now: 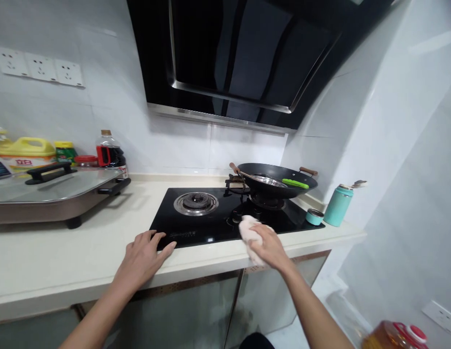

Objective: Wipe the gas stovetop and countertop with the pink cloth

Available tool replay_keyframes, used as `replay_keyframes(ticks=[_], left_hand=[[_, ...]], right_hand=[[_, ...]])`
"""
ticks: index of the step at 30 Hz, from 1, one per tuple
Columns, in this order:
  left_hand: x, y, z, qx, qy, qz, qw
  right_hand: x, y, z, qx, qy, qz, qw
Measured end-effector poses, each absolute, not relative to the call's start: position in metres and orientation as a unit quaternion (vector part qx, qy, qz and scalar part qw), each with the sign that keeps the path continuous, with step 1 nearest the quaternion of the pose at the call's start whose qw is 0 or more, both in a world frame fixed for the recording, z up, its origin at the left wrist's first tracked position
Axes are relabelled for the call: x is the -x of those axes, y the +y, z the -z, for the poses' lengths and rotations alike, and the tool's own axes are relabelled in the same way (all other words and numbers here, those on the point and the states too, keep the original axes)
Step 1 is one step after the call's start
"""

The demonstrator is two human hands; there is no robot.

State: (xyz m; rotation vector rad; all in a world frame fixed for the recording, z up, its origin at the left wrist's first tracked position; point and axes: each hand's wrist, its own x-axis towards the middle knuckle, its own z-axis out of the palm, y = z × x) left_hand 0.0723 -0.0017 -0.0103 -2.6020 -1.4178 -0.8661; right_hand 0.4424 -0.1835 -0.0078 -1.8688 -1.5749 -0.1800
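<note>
My right hand [268, 245] grips a white cloth [248, 228] against the front part of the black glass gas stove [210, 230], close to its knobs. Part of the cloth hangs over the counter's front edge. My left hand [145, 254] rests with fingers spread on the counter at the stove's front left corner, holding nothing. Left on the stove is a bare burner [196, 202] with a metal ring. Over the right burner sits a black wok [294, 190] with wooden handles; a green-handled utensil [296, 183] and something shiny lie inside it.
A turquoise bottle [338, 206] and its turquoise cup-like lid [314, 216] stand right of the stove. A lidded electric pan [58, 196] occupies the left counter, with a soy sauce bottle [109, 150] and a yellow jug [29, 150] behind. The black range hood [228, 58] overhangs the stove.
</note>
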Motion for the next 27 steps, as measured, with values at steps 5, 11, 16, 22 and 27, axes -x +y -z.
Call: replay_keyframes(ticks=[5, 11, 16, 22, 27], left_hand=[[-0.073, -0.004, 0.005, 0.839, -0.464, 0.283, 0.015], [-0.070, 0.003, 0.006, 0.840, -0.463, 0.282, 0.022], [-0.069, 0.006, 0.010, 0.843, -0.454, 0.288, 0.020], [-0.072, -0.001, 0.008, 0.837, -0.459, 0.298, -0.004], [-0.075, -0.007, 0.004, 0.836, -0.467, 0.288, -0.013]], right_hand=[[-0.343, -0.155, -0.011, 0.620, -0.703, -0.027, 0.347], [-0.325, -0.147, -0.013, 0.541, -0.773, -0.052, 0.327], [-0.412, -0.184, 0.012, 0.652, -0.667, 0.040, 0.357], [-0.533, -0.249, 0.027, 0.822, -0.474, 0.131, 0.287], [-0.571, -0.262, 0.013, 0.868, -0.398, 0.130, 0.267]])
